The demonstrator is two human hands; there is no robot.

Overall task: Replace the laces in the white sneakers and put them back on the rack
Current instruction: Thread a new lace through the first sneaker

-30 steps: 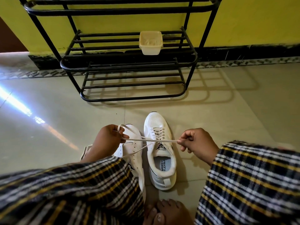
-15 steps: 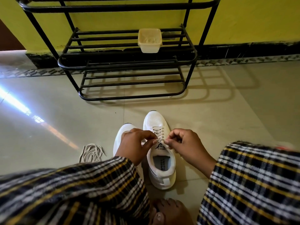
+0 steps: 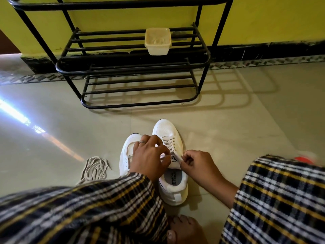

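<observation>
Two hands at the laced sneaker's [image 3: 173, 175] tongue: left hand [image 3: 149, 155] and right hand [image 3: 198, 164] each pinch its lace [image 3: 169, 144]. Judgement: tension both ends evenly before knotting. Second sneaker [image 3: 127, 152] at 9 o'clock; rack [image 3: 133, 67] at 12.

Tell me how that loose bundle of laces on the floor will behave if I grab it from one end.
The lace bundle lies in slack, tangled loops on the tiled floor, so it is probably floppy and would trail rather than lift as one piece. It looks thin and light. The loops may snag on each other as it rises.
</observation>
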